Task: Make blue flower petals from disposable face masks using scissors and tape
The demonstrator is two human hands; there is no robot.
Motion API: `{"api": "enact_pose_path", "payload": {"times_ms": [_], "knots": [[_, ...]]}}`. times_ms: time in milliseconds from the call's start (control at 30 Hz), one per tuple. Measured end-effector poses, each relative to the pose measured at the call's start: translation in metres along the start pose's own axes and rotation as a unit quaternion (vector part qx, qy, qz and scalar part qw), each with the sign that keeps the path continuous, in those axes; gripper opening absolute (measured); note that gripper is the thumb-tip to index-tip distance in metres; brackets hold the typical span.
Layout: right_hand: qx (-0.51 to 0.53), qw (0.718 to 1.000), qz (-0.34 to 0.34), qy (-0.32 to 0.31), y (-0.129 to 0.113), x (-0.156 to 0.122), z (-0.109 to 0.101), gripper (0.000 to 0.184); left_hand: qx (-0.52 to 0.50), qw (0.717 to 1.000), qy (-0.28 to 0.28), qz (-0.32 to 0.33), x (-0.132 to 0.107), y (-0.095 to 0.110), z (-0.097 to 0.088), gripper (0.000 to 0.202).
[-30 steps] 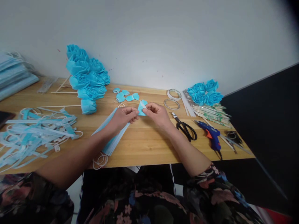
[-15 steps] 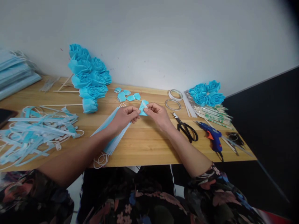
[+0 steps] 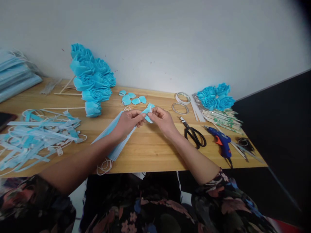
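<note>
A small blue fabric piece (image 3: 148,113), like the material of a face mask, is pinched between my two hands above the table. My left hand (image 3: 130,122) grips its left side between thumb and fingers. On its right side my right hand (image 3: 163,120) does the same. Several cut blue petal-shaped pieces (image 3: 135,101) lie just beyond my fingers. Below my left forearm, partly covered by it, are blue face masks (image 3: 119,145) with white ear loops. Scissors with black handles (image 3: 194,133) rest to the right of my right hand.
Blue fabric roses (image 3: 93,81) on wooden sticks stand at the left, with more roses (image 3: 216,97) at the right. Cut mask strips (image 3: 43,136) pile up at the front left. Tape rolls (image 3: 182,98), a blue glue gun (image 3: 221,139) and wrapped sticks (image 3: 223,119) lie on the right.
The blue fabric piece in my fingers has changed shape: its pointed top is now folded over along a slanted edge. Both hands have stayed nearly in place.
</note>
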State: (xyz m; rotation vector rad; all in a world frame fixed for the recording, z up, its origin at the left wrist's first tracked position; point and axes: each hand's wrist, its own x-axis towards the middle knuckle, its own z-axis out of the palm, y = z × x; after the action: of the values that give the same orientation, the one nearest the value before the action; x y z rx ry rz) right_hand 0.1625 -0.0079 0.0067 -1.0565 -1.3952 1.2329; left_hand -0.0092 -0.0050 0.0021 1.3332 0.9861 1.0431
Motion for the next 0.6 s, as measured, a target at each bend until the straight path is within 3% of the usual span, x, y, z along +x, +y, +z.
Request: {"api": "enact_pose_path", "payload": {"times_ms": [233, 333, 467, 600], "knots": [[-0.017, 1.000, 0.004, 0.000, -0.002, 0.000, -0.003, 0.048, 0.032, 0.999, -0.025, -0.007, -0.001, 0.000, 0.000, 0.026], [-0.036, 0.999, -0.007, 0.027, 0.001, 0.002, -0.005, 0.045, 0.036, 0.998, -0.040, -0.017, -0.002, 0.001, 0.000, 0.023], [-0.044, 0.995, -0.053, 0.069, 0.000, 0.005, -0.014, 0.035, -0.005, 0.999, -0.030, -0.035, 0.000, 0.000, -0.002, 0.023], [-0.154, 0.978, -0.135, 0.036, -0.007, 0.003, -0.020, 0.025, -0.083, 0.996, -0.007, -0.040, 0.002, 0.001, -0.005, 0.025]]}}
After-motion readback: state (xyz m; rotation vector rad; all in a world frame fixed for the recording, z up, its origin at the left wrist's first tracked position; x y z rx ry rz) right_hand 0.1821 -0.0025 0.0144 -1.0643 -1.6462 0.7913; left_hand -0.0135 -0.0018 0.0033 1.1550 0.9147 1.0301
